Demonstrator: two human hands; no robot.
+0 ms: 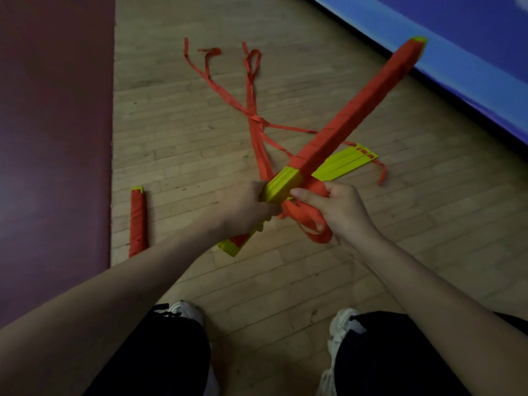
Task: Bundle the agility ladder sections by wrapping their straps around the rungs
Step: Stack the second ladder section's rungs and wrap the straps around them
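Rung bundle [283, 186] gripped by left hand [246, 208]; right hand [341, 210] pinches orange strap [310, 222].

Strap-wrapped yellow rungs [354, 115] held aloft, slanting diagonally.

The light wooden plank floor [183, 155] holds long loose red cloth straps [253, 90], flat yellow plastic rungs [347, 161] and a short red-wrapped bundle [137, 221], just beside a dark red mat [54, 138].

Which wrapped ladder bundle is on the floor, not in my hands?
The orange-wrapped bundle beside the maroon mat. The held bundle is gripped by the left hand, its strap by the right hand.
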